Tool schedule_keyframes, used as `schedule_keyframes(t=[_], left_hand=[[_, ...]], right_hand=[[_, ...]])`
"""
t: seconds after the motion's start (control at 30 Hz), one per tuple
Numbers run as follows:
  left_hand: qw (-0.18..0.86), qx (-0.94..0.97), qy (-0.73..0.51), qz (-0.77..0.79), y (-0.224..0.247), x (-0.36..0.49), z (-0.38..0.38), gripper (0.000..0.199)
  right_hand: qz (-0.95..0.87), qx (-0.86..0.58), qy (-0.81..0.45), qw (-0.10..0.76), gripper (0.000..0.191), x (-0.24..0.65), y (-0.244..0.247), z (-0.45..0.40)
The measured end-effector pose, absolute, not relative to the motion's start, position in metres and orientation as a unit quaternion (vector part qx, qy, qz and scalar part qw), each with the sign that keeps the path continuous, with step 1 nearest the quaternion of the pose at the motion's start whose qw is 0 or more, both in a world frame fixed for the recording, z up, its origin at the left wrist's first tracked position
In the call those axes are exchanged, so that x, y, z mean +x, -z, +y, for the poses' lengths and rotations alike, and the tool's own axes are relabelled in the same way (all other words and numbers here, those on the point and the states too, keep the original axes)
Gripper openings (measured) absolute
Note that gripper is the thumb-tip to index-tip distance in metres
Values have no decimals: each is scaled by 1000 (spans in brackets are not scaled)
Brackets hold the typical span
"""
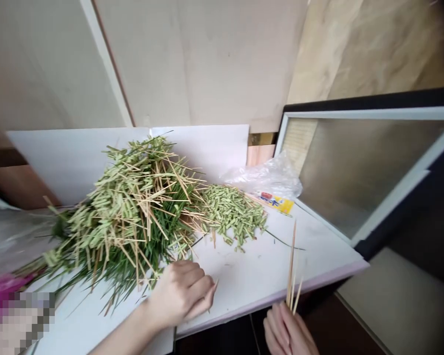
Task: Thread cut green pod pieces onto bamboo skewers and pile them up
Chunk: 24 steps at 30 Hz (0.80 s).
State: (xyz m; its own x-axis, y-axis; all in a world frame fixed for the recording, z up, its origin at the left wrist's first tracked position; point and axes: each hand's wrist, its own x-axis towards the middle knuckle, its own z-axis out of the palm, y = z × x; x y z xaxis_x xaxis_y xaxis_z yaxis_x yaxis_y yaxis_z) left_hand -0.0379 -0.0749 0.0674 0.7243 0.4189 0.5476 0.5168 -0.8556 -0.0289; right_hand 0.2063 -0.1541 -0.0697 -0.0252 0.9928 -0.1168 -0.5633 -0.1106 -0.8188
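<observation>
My right hand [290, 331] is closed around a few thin wooden skewers [292, 266] that point upward past the table's front edge. My left hand [187, 291] is a closed fist over the white table, near the large heap's front. A small pointed tip shows by its thumb; what the fingers hold is hidden. Behind it rises a heap of green stalks and leaves [133, 212], with many wooden skewers sticking out of it. To the heap's right lies a smaller pile of short cut green stem pieces [235, 212].
A clear plastic bag [270, 175] and a yellow printed packet [281, 203] lie at the back of the white table [251, 276]. White boards [214, 148] lean against the wall. A pale-framed panel [355, 172] stands at the right. Pink and clear plastic [7, 283] lies at the left.
</observation>
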Motion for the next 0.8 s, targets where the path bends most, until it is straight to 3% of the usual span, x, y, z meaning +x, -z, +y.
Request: schedule_keyframes(t=[0.1,0.2,0.23,0.43,0.63,0.8], left_hand=[[73,-895,394,-194,-40,-20,-73,23],[33,-865,460,-197,-25,-7,-69,26],[27,-861,469,-195,-22,-3,-68,27],[-2,-862,459,-215,-17,13,-53,30],[-309,-758,409,-404,-29,10,8,31],[-319,-713,452,-431,-27,3,50,39]], right_hand=[[-487,-584,-444,474,54,245,31,-142],[-672,-649,-227,277,45,258,8,-123],[-687,-653,-199,249,42,256,7,-116],[-738,-652,-82,153,20,217,21,-85],[-746,-660,-6,90,22,200,17,-67],[-753,-652,13,80,24,193,8,-54]])
